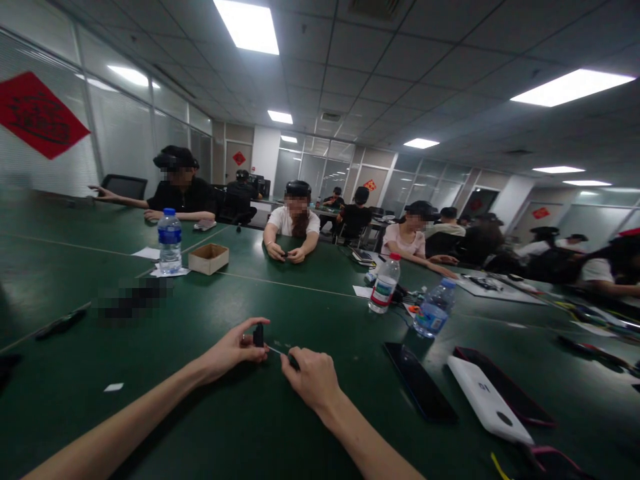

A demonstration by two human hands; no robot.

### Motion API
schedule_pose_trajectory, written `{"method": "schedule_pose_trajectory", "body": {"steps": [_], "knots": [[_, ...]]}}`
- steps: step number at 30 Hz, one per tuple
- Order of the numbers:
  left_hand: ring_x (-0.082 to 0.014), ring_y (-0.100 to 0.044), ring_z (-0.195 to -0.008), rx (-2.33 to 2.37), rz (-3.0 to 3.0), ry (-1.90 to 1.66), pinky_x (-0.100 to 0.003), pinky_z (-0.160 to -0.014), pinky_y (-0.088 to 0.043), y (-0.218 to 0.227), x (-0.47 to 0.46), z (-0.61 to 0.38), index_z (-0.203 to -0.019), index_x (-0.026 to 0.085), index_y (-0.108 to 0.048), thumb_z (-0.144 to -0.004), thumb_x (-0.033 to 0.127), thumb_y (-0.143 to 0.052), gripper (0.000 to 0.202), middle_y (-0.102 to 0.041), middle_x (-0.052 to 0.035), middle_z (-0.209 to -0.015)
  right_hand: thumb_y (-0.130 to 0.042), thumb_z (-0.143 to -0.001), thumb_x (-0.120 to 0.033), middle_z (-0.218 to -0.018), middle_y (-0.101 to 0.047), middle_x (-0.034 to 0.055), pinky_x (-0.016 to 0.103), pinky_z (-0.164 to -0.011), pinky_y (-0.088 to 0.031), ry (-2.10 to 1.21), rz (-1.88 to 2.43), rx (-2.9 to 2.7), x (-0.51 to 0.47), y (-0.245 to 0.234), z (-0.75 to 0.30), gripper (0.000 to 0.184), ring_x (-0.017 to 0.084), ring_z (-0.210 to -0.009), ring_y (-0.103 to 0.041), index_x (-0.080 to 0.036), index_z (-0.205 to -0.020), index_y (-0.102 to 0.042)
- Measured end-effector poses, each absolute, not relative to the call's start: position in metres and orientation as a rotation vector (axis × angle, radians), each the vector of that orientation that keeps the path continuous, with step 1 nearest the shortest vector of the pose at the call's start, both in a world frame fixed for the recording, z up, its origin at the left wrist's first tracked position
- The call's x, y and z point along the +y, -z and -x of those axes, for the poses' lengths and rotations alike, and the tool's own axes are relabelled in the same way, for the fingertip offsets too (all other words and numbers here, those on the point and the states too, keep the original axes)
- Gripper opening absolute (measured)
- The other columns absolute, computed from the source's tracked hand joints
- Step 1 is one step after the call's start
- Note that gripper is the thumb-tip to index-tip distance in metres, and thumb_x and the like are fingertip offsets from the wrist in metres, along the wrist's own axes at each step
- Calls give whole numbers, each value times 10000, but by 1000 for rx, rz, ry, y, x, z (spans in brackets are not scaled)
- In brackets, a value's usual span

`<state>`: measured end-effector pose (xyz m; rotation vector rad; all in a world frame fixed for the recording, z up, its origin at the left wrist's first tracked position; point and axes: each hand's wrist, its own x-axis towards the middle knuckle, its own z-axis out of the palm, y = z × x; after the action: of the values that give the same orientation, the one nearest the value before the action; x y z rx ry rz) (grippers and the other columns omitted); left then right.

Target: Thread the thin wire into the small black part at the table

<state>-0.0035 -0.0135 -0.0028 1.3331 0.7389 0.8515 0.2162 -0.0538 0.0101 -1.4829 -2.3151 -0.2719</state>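
Note:
My left hand (231, 349) pinches a small black part (259, 335) between thumb and fingers, just above the green table (215, 427). What the part is does not show clearly. Closed around a dark handle, my right hand (315, 379) grips a screwdriver (275, 351). Its thin metal shaft points left toward the black part. Whether the tip touches the part is too small to tell. Most of the handle is hidden inside my right fingers.
Ahead stand an open cardboard box (209, 259) and a blue-capped bottle (169, 241). To the right are a red-capped bottle (385, 283), a tilted water bottle (434, 308), a black phone (419, 381) and a white device (487, 398). Several people sit around the tables.

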Motion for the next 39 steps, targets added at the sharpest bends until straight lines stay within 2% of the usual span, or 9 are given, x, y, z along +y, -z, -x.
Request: {"method": "schedule_pose_trajectory", "body": {"steps": [15,27,39], "knots": [[-215,-622,-933,719,-1304,-833,-405,-891,-444,2,-12,5,-1330,243,-379,-654,242,-764,778,-647,-77,-1021,-363,-942,-384,-824,-689,39,180,-540,-410,145,1467,-2406,-56,-18,-217,360,104,-625,-616,-197,-906,-669],[-182,-618,-874,712,-1335,-809,-376,-874,-443,-1,-13,4,-1343,229,-392,-675,218,-737,752,-644,-62,-995,-407,-915,-390,-761,-680,23,177,-519,-368,203,1446,-2386,-51,-12,-218,320,100,-585,-596,-211,-860,-666],[-200,-632,-831,820,-1419,-804,-372,-815,-466,-5,-15,4,-1343,226,-359,-704,356,-720,745,-643,-35,-853,-360,-937,-409,-760,-675,35,189,-519,-358,234,1481,-2340,-54,-15,-216,374,108,-597,-602,-198,-883,-665]]}}
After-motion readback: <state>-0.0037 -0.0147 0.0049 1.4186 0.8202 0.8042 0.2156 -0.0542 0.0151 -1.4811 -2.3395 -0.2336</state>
